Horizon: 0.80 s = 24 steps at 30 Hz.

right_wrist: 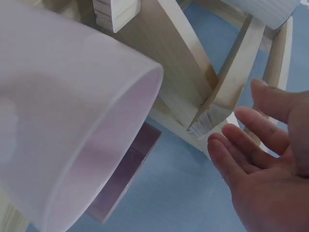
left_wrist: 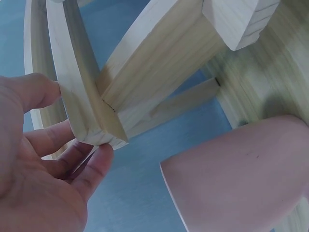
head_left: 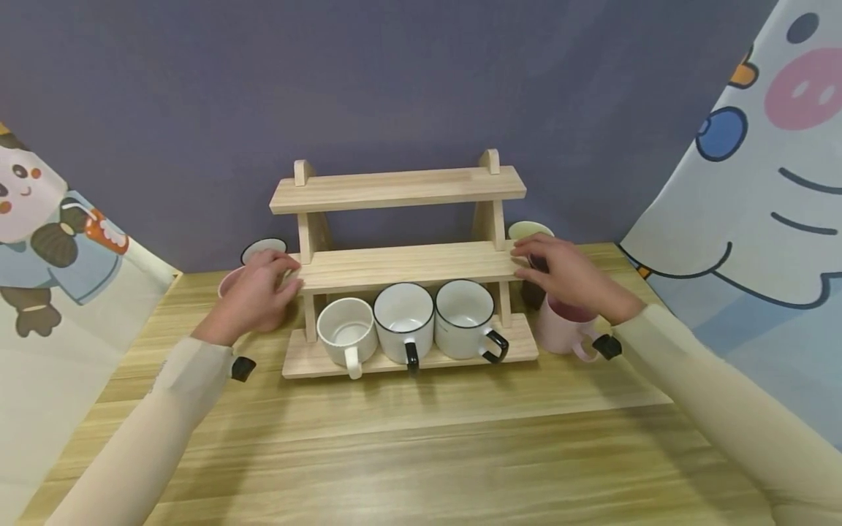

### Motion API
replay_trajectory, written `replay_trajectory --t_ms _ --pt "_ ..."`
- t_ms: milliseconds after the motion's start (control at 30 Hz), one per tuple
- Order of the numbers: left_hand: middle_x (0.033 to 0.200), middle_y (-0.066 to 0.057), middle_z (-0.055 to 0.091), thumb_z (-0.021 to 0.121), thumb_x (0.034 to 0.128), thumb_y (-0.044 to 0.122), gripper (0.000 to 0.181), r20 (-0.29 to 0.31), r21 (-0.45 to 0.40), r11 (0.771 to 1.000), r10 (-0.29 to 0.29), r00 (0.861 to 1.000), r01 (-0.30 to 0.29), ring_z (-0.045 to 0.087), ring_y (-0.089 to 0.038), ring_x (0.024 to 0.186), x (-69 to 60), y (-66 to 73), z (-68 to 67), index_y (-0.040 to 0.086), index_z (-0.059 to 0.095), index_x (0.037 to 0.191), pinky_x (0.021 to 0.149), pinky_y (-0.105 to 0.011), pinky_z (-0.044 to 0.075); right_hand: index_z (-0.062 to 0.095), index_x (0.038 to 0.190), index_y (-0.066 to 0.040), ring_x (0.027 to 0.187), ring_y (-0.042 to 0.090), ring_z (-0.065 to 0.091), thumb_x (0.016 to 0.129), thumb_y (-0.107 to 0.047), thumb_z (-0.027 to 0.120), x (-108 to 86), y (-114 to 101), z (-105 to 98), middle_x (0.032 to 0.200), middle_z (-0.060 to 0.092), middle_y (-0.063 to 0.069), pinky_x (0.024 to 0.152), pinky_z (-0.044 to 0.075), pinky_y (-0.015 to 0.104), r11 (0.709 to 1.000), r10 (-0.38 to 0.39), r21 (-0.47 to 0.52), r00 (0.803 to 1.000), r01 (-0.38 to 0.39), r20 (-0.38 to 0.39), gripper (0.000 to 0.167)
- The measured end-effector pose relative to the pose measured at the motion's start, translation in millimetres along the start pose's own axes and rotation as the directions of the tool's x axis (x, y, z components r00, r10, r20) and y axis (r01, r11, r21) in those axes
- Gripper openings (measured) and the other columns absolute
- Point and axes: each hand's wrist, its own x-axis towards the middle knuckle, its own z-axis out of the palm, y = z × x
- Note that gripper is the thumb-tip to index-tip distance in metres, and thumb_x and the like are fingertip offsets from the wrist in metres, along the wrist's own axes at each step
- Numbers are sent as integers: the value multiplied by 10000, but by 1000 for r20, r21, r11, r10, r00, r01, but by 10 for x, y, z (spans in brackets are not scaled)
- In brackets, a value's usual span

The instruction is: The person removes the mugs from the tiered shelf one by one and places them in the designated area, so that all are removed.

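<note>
Pale wooden three-tier rack: centre frame, stiff, likely light; take the middle shelf by both ends!
Left grip: clamped on one end.
Right grip: fingers apart beside the other!

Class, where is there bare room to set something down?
Free: the tabletop in front of the rack, between the sleeves; the middle board, between the left hand and right hand; the top board, between its raised uprights. Crowded: the bottom board, holding three mugs, and the spaces either side of the rack, where more mugs stand.
</note>
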Motion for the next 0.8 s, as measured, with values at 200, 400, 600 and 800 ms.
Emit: replay_trajectory --t_ms 200,400,600,800 --pt "1162 -248 474 570 930 148 305 9 -4 1000 -11 1000 11 402 -407 1112 -36 44 -18 -81 579 1132 971 -514 301 675 1090 10 1111 346 530 874 -93 679 44 19 29 1199 584 165 920 418 493 1000 -1 22 1000 0 31 239" --pt "1120 -212 500 627 890 116 262 -90 -16 996 81 993 -82 409 -394 1085 -131 185 -43 -56 601 1085 936 -507 311 693 1058 12 1099 342 541 881 -92 670 28 17 49 1159 612 155 925 416 489 1000 -6 22 999 5 36 206" --pt "1065 -148 544 672 859 137 257 -109 -9 984 177 978 -179 453 -339 1017 -257 395 17 -27 624 1052 877 -461 362 702 1022 31 1065 340 564 865 -50 678 41 5 32 1124 631 154 907 428 487 999 -28 36 999 27 25 179" --pt "1101 -148 550 692 850 335 481 -16 15 994 111 994 -111 482 -302 1032 -360 605 100 -39 598 1139 883 -451 414 704 1025 33 1072 335 563 874 -51 668 65 12 16 1127 632 154 914 423 483 999 -24 43 999 23 38 176"
